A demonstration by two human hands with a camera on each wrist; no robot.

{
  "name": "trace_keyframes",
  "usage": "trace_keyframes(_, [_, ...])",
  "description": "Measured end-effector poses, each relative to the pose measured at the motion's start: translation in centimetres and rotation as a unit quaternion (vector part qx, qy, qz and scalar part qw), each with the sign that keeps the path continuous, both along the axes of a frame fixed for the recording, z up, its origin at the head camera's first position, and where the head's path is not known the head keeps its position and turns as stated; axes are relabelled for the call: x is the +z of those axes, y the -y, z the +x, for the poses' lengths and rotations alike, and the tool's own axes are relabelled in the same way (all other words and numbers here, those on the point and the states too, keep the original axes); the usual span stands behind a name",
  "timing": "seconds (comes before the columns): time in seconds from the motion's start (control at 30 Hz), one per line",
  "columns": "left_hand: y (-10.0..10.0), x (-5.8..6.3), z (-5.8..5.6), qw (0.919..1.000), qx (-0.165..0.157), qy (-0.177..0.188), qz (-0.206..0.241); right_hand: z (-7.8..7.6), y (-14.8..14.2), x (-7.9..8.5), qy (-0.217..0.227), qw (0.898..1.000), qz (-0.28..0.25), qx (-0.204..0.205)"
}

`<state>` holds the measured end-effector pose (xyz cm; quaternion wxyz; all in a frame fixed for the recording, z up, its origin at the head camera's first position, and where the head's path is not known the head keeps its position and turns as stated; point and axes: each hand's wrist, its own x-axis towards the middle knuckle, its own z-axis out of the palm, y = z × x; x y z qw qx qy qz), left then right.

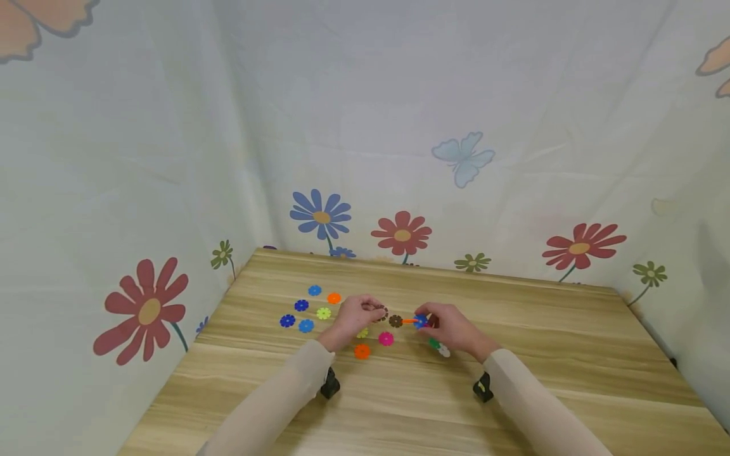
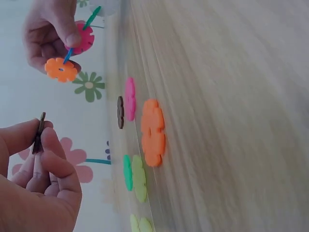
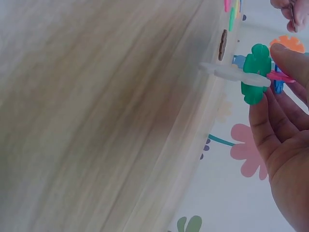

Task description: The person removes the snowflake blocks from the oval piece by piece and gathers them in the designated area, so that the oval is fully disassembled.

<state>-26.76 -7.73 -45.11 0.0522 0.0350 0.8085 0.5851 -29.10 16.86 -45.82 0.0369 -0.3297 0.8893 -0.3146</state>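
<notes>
My left hand (image 1: 353, 320) pinches a brown flower-shaped plastic disc (image 2: 38, 134) on edge between thumb and fingers, above the table. To its right, my right hand (image 1: 453, 326) holds a chain of slotted flower discs. In the right wrist view the chain has a white disc (image 3: 236, 74), a green disc (image 3: 256, 65), a pink disc (image 3: 279, 76) and a blue disc (image 3: 278, 88), partly behind the fingers. The chain's orange disc (image 2: 61, 70) points toward the left hand, apart from the brown one.
On the wooden table (image 1: 547, 380) lie another brown disc (image 1: 395, 321), a pink disc (image 1: 386, 339) and an orange disc (image 1: 362, 351). Several blue, orange and yellow-green discs (image 1: 323, 313) are spread left of the hands. A flower-printed curtain (image 1: 365, 126) stands behind the table.
</notes>
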Motion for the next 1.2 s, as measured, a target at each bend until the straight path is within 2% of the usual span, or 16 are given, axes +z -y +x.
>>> trace_keyframes(0.2, [0.8, 0.2, 0.4, 0.998, -0.035, -0.025, -0.045, 0.4, 0.0, 0.2, -0.009, 1.0, 0.0, 0.0])
trace_keyframes(0.33, [1.0, 0.2, 0.7, 0.9953, -0.057, -0.029, -0.072, 0.5, -0.2, 0.3, -0.004, 1.0, 0.003, 0.0])
trace_keyframes(0.7, [1.0, 0.4, 1.8, 0.9837, -0.153, 0.0, -0.093, 0.2, -0.6, 0.0, -0.006, 1.0, -0.003, -0.002])
trace_keyframes(1.0, [0.7, -0.2, 1.9, 0.9702, -0.199, -0.013, -0.137, 0.1, -0.6, 0.1, -0.003, 1.0, -0.002, 0.003])
trace_keyframes(1.2, [0.3, -0.1, 2.2, 0.9638, -0.214, 0.001, -0.159, 0.2, -0.4, 0.3, 0.004, 1.0, -0.003, 0.007])
